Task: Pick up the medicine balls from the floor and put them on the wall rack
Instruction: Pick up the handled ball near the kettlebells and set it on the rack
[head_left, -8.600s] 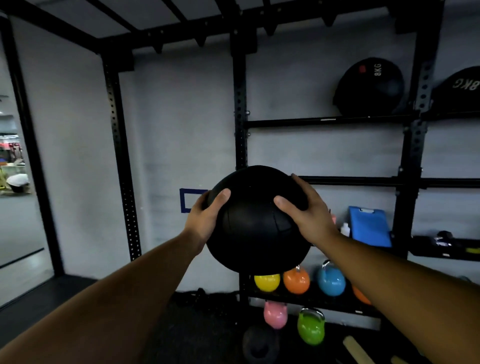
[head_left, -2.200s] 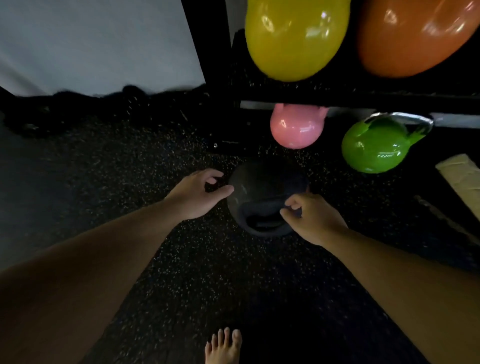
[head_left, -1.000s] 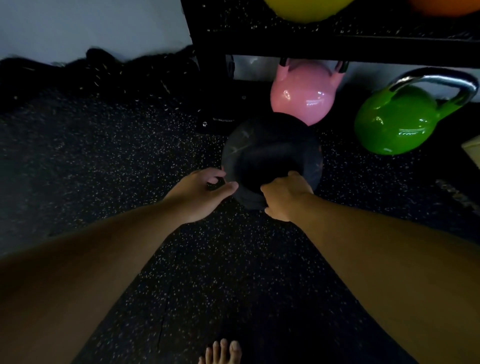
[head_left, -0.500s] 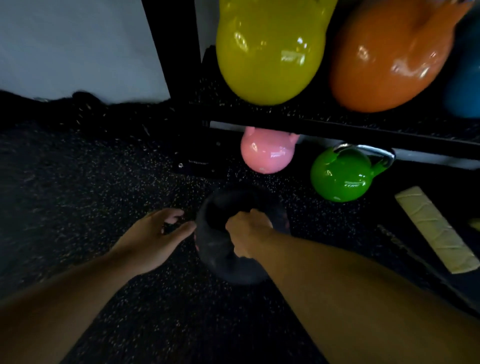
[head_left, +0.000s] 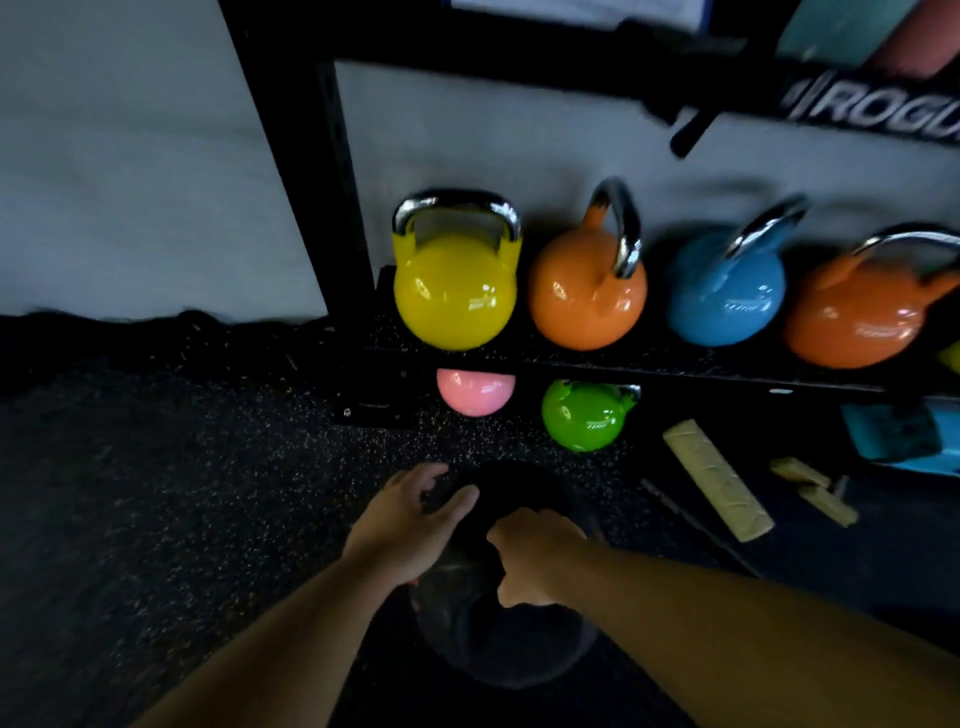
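A black medicine ball (head_left: 498, 639) hangs low in front of me, above the speckled floor. My right hand (head_left: 535, 556) grips a fold or handle on its top with curled fingers. My left hand (head_left: 410, 525) lies against the ball's upper left side, fingers spread and relaxed. The black wall rack (head_left: 311, 171) rises behind, its upright post left of centre; most of its upper shelves are out of view.
Yellow (head_left: 454, 286), orange (head_left: 589, 291), blue (head_left: 727, 291) and another orange kettlebell (head_left: 857, 317) sit on the low shelf. Pink (head_left: 475, 392) and green (head_left: 584, 415) kettlebells stand on the floor beneath. A pale wooden block (head_left: 717, 480) lies to the right.
The ball has come up off the floor in my right hand's grip, and my view has risen. My left hand has moved onto the ball's left side.
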